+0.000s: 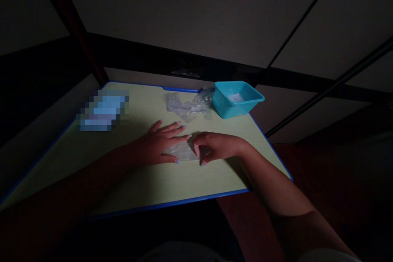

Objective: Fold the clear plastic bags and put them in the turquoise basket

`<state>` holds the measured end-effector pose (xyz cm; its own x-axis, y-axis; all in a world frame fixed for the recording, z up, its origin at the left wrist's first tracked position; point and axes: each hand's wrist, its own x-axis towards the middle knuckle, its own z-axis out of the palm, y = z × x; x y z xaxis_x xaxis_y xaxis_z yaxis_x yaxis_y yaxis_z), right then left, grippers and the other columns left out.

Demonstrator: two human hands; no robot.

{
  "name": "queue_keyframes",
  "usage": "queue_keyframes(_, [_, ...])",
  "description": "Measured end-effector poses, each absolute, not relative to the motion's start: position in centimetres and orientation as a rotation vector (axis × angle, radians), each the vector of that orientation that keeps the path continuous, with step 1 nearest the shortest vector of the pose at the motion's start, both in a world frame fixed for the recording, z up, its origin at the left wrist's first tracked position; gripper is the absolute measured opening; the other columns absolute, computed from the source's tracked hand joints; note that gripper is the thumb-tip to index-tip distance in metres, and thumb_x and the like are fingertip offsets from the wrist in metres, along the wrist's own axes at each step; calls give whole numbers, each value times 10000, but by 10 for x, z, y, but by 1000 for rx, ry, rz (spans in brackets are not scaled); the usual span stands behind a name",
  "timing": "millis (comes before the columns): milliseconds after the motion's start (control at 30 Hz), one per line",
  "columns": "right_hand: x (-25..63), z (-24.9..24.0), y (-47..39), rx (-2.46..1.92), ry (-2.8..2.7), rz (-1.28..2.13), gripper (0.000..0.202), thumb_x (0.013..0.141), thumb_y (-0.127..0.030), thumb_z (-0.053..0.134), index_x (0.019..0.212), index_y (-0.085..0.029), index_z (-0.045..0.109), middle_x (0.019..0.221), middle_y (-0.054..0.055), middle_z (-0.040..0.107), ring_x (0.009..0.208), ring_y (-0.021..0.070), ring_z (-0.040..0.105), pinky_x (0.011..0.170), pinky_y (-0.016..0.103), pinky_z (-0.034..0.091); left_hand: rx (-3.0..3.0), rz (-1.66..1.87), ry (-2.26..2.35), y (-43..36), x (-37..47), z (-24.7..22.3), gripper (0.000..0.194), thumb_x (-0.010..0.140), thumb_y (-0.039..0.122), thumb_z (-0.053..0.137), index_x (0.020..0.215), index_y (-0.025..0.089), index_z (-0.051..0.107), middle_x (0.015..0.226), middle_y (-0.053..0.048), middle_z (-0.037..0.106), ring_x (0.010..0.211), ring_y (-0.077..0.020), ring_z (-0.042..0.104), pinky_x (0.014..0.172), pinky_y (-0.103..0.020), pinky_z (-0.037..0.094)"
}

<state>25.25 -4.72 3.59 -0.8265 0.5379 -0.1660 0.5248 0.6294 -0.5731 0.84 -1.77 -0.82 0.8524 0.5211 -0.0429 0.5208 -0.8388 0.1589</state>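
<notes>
A pale, blue-edged table (135,188) bears a teal basket (227,108) at its far right, a blurred-out object (104,110) at far left and crumpled clear plastic (187,106) touching or just beside the basket. Nearer, the left hand (159,143) lies with fingers spread on a flat clear sheet (184,152); the right hand (213,145) curls over its right end, whether pinching it I cannot tell.

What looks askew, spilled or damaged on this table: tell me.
Nothing looks spilled or plainly damaged. The untidy spot is the crumpled plastic beside the tub, bunched up while the sheet at the left hand lies fairly flat. A pixelated patch hides whatever is at the left of the table.
</notes>
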Motion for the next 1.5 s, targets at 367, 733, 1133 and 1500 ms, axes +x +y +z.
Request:
queue_keyframes(367, [249, 46, -58, -1041, -2865, 855, 114, 724, -45, 697, 808, -122, 700, 819, 40, 627, 790, 141, 564, 735, 241, 430, 2833, -82, 892, -19, 10, -3, 739, 840, 624, 535, 1474, 316, 313, 1596, -81, 157, 1460, -334, 110, 1112, -585, 162])
queue_keyframes(733, [242, 52, -64, -1190, -2925, 705, 195, 740, -18, 587, 815, -137, 722, 833, 58, 684, 746, 144, 587, 709, 248, 421, 2843, -9, 907, -16, 7, -6, 765, 804, 637, 582, 1447, 272, 385, 1597, -127, 118, 1464, -335, 83, 1132, -529, 170])
queue_keyframes(1133, [248, 46, -59, -1153, -2863, 824, 205, 742, -25, 586, 818, -138, 739, 824, 60, 702, 725, 141, 600, 691, 251, 428, 2815, 136, 853, -13, 3, -11, 773, 777, 633, 623, 1420, 247, 437, 1601, -111, 99, 1456, -360, 102, 1149, -498, 182])
queue_keyframes(1500, [248, 46, -58, -1111, -2854, 872, 231, 727, 3, 574, 857, -112, 725, 802, 55, 690, 681, 125, 585, 663, 234, 422, 2841, 159, 872, -10, 2, -20, 803, 763, 649, 626, 1428, 245, 430, 1602, -123, 92, 1454, -360, 104, 1142, -490, 195])
